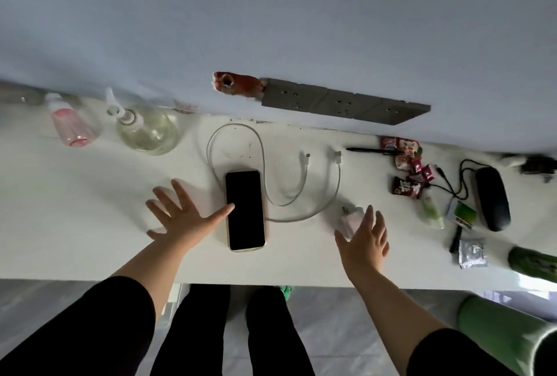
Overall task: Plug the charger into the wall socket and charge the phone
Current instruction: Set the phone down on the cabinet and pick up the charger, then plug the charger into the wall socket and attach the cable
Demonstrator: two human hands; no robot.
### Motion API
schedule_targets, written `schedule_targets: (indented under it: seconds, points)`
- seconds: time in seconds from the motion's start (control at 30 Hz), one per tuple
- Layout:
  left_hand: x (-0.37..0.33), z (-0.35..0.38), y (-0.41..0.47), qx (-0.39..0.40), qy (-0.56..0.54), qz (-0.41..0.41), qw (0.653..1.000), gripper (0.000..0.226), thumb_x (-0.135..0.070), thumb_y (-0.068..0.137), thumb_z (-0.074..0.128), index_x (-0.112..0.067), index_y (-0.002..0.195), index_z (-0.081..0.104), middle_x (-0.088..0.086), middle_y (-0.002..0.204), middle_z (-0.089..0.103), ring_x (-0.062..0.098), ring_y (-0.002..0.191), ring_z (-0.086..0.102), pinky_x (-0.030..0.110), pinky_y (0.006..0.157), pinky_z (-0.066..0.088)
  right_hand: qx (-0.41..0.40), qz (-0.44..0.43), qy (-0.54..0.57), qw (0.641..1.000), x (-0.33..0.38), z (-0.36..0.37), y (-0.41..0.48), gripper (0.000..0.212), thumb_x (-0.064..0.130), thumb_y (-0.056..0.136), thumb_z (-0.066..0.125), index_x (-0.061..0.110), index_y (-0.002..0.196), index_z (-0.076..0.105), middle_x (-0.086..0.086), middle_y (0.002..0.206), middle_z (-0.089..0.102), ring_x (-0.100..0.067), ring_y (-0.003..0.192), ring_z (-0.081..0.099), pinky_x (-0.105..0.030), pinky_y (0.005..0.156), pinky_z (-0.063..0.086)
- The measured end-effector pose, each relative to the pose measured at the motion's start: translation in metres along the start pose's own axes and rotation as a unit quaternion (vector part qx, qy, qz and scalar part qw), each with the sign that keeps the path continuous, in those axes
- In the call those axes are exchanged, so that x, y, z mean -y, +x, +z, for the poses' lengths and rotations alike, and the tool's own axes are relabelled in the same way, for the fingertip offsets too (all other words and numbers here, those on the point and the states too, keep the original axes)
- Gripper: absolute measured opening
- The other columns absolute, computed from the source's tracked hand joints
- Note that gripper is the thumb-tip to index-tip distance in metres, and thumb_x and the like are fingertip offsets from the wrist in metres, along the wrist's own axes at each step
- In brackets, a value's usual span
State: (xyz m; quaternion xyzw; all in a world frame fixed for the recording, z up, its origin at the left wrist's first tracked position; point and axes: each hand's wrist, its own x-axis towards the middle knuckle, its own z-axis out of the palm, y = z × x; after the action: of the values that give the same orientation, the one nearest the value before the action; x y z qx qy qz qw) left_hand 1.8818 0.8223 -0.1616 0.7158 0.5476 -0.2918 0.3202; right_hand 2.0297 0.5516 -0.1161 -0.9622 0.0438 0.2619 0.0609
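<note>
Left hand (177, 216) spread wide beside dark phone (245, 210), right hand (364, 240) open over white charger (351, 216), loose cable (301, 195) on tabletop (90, 225), grey wall socket (343, 102) behind

A lived-in home or dorm desk: a white tabletop (90, 225) against a pale painted wall (271, 14), strewn with red snack wrappers (405, 161), a clear glass pump bottle (147, 131) (nearly empty) and a black glasses case (492, 198).
</note>
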Motion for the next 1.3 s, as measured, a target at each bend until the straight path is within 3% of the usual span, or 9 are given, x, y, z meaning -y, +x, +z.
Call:
schedule_targets:
  seconds: [0.07, 0.17, 0.33, 0.5, 0.57, 0.63, 0.73, 0.87, 1.3]
  points:
    - [-0.005, 0.007, 0.003, -0.009, 0.004, -0.013, 1.000, 0.149, -0.106, 0.024, 0.022, -0.030, 0.144, -0.024, 0.010, 0.159, -0.019, 0.036, 0.145, -0.018, 0.073, 0.106, 0.007, 0.030, 0.054, 0.041, 0.997, -0.004, 0.000, 0.017, 0.083, 0.031, 0.087, 0.065, 0.014, 0.152, 0.015, -0.013, 0.157, 0.023, -0.032, 0.143, 0.024, -0.047, 0.116, 0.023]
    - [-0.004, 0.011, 0.008, -0.005, 0.012, -0.014, 1.000, 0.151, -0.105, 0.023, 0.023, -0.029, 0.143, -0.028, 0.011, 0.158, -0.021, 0.036, 0.145, -0.020, 0.073, 0.105, 0.006, 0.030, 0.066, 0.084, 0.994, -0.004, 0.007, 0.033, 0.055, 0.023, 0.086, 0.066, 0.005, 0.132, 0.043, -0.018, 0.138, 0.040, -0.038, 0.120, 0.043, -0.047, 0.101, 0.041]
    - [-0.004, 0.016, 0.011, -0.014, 0.018, -0.017, 1.000, 0.154, -0.105, 0.019, 0.023, -0.030, 0.142, -0.030, 0.009, 0.158, -0.024, 0.036, 0.144, -0.022, 0.073, 0.106, 0.006, 0.028, 0.028, 0.050, 0.998, -0.003, 0.009, 0.034, 0.048, 0.027, 0.082, 0.066, 0.001, 0.120, 0.052, -0.019, 0.122, 0.054, -0.033, 0.115, 0.043, -0.038, 0.093, 0.037]
    - [-0.001, 0.013, 0.011, -0.002, -0.014, -0.024, 1.000, 0.134, -0.102, 0.041, 0.023, -0.030, 0.145, -0.022, 0.011, 0.159, -0.020, 0.036, 0.145, -0.021, 0.066, 0.113, -0.001, 0.044, 0.017, 0.207, 0.977, 0.031, -0.008, 0.009, 0.041, 0.033, 0.076, 0.073, 0.005, 0.104, 0.062, -0.014, 0.105, 0.059, -0.026, 0.088, 0.053, -0.034, 0.073, 0.044]
    - [0.000, 0.013, 0.011, -0.008, -0.036, -0.011, 0.999, 0.113, -0.093, 0.061, 0.019, -0.029, 0.148, -0.015, 0.012, 0.160, -0.017, 0.036, 0.145, -0.020, 0.065, 0.114, -0.006, 0.126, -0.002, 0.308, 0.943, 0.057, -0.019, -0.001, 0.037, 0.037, 0.079, 0.071, 0.004, 0.094, 0.063, -0.009, 0.092, 0.063, -0.023, 0.081, 0.055, -0.040, 0.069, 0.048]
    - [-0.002, 0.016, 0.013, -0.031, -0.031, 0.010, 0.999, 0.094, -0.076, 0.079, 0.024, -0.025, 0.150, -0.011, 0.011, 0.159, -0.021, 0.035, 0.144, -0.023, 0.065, 0.113, -0.012, 0.223, -0.015, 0.403, 0.888, 0.086, -0.035, -0.008, 0.034, 0.039, 0.083, 0.069, 0.008, 0.097, 0.064, -0.004, 0.092, 0.064, -0.024, 0.087, 0.064, -0.045, 0.079, 0.057]
    - [-0.004, 0.022, 0.014, -0.065, -0.039, 0.001, 0.997, 0.089, -0.069, 0.083, 0.030, -0.028, 0.149, -0.014, 0.007, 0.157, -0.028, 0.031, 0.143, -0.028, 0.064, 0.108, -0.017, 0.299, -0.041, 0.482, 0.823, 0.124, -0.055, -0.008, 0.024, 0.039, 0.087, 0.065, 0.018, 0.100, 0.063, -0.002, 0.093, 0.067, -0.025, 0.082, 0.074, -0.036, 0.064, 0.061]
    - [-0.003, 0.027, 0.015, -0.081, -0.055, 0.005, 0.995, 0.092, -0.071, 0.080, 0.032, -0.030, 0.148, -0.015, 0.005, 0.157, -0.028, 0.029, 0.142, -0.029, 0.064, 0.107, -0.019, 0.304, -0.055, 0.529, 0.790, 0.154, -0.071, 0.002, 0.029, 0.039, 0.091, 0.061, 0.011, 0.097, 0.064, -0.010, 0.087, 0.058, -0.018, 0.060, 0.063, -0.028, 0.056, 0.056]
    - [0.003, 0.028, 0.020, -0.040, -0.043, -0.022, 0.998, 0.105, -0.087, 0.066, 0.021, -0.033, 0.144, -0.027, 0.007, 0.157, -0.028, 0.030, 0.143, -0.028, 0.073, 0.104, -0.009, 0.301, -0.063, 0.550, 0.776, 0.184, -0.080, 0.002, 0.029, 0.040, 0.087, 0.066, 0.011, 0.087, 0.068, -0.013, 0.091, 0.056, -0.015, 0.057, 0.053, -0.024, 0.055, 0.053]
